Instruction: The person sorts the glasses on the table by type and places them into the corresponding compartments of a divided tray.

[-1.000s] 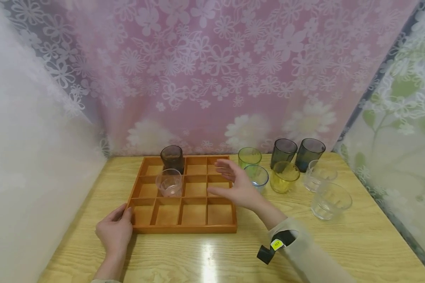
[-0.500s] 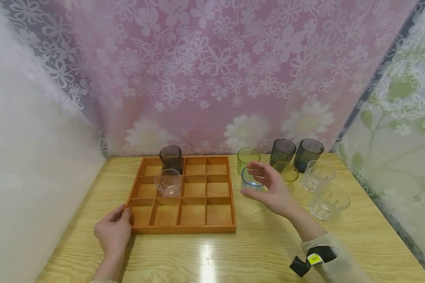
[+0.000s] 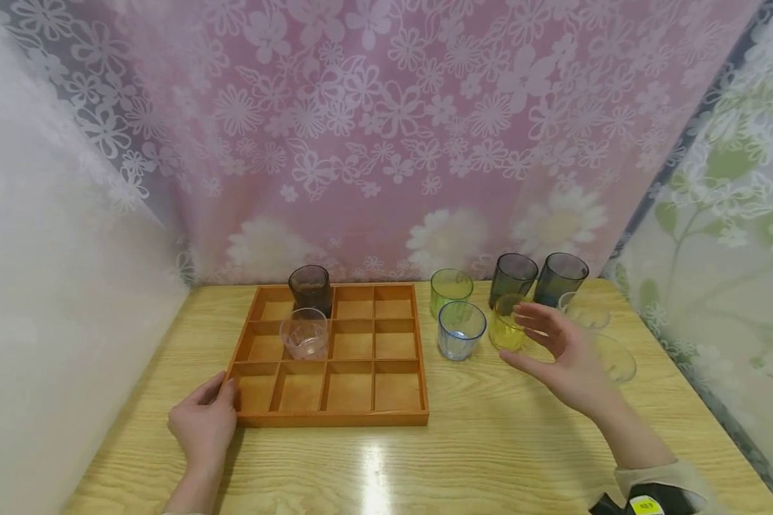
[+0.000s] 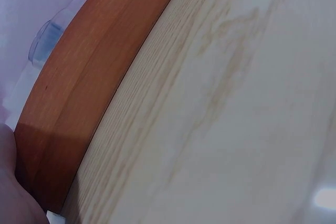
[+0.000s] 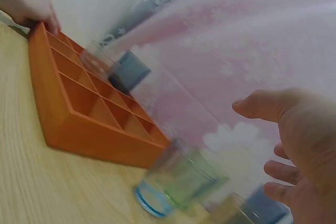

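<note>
A wooden compartment box (image 3: 331, 418) lies on the table, its left front corner held by my left hand (image 3: 202, 422) between thumb and fingers. In the box stand a dark grey glass (image 3: 310, 286) at the back and a clear glass (image 3: 305, 335) in front of it. My right hand (image 3: 567, 361) holds nothing; thumb and fingers are spread apart just right of the yellow glass (image 3: 504, 332), partly covering it. To its left are a blue-rimmed glass (image 3: 460, 336) and a green glass (image 3: 451, 286). Whether the right fingertips touch the yellow glass I cannot tell.
Two dark grey glasses, a left one (image 3: 513, 277) and a right one (image 3: 562, 279), stand at the back right. Two clear glasses, the farther one (image 3: 592, 311) and the nearer one (image 3: 618, 357), are partly hidden behind my right hand. A floral curtain (image 3: 361, 143) borders the table.
My right hand has moved from over the right side of the box rightward, past the blue-rimmed glass, to the yellow glass. My left hand stays on the box corner.
</note>
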The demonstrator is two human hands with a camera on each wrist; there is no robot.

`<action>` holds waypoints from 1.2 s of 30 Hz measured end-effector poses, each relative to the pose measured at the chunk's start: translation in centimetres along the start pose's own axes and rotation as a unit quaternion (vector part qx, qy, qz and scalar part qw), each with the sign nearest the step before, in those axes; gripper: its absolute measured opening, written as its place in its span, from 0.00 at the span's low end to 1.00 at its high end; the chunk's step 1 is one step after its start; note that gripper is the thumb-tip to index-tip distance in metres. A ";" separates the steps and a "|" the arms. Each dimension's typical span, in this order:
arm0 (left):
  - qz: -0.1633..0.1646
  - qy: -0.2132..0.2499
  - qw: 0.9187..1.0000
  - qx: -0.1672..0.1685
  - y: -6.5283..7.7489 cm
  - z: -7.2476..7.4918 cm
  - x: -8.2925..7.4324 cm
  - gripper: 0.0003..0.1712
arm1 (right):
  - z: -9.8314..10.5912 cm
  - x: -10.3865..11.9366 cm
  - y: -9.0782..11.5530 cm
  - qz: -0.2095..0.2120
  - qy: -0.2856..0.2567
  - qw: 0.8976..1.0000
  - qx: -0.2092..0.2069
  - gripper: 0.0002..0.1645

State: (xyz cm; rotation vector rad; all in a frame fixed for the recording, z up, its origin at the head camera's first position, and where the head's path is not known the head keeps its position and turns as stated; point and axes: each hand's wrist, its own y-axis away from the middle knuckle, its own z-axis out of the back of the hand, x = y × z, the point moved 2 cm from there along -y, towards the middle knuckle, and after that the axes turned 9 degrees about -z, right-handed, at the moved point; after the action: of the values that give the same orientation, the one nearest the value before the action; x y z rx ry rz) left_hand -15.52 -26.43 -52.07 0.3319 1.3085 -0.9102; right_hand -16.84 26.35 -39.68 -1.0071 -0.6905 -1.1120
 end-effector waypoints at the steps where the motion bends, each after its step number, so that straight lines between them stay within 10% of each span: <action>1: 0.001 0.001 1.000 0.000 0.0 0.0 0.0 0.15 | 0.5 -0.1 0.2 -0.001 0.005 1.000 -0.007 0.43; 19: -0.016 -0.002 1.000 -0.005 -0.3 -0.3 -0.3 0.13 | 10.9 -4.5 3.4 -0.088 0.077 0.985 -0.125 0.44; 36: -0.003 0.007 1.000 -0.013 0.1 0.0 -0.3 0.14 | 12.6 -10.2 5.0 -0.137 0.078 0.982 -0.108 0.44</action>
State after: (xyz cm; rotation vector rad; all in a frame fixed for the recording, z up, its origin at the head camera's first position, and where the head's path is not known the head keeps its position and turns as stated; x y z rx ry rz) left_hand -15.43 -26.21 -51.87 0.3158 1.3330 -0.8966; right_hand -15.02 42.46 -44.84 -1.0130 -0.6016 -1.5166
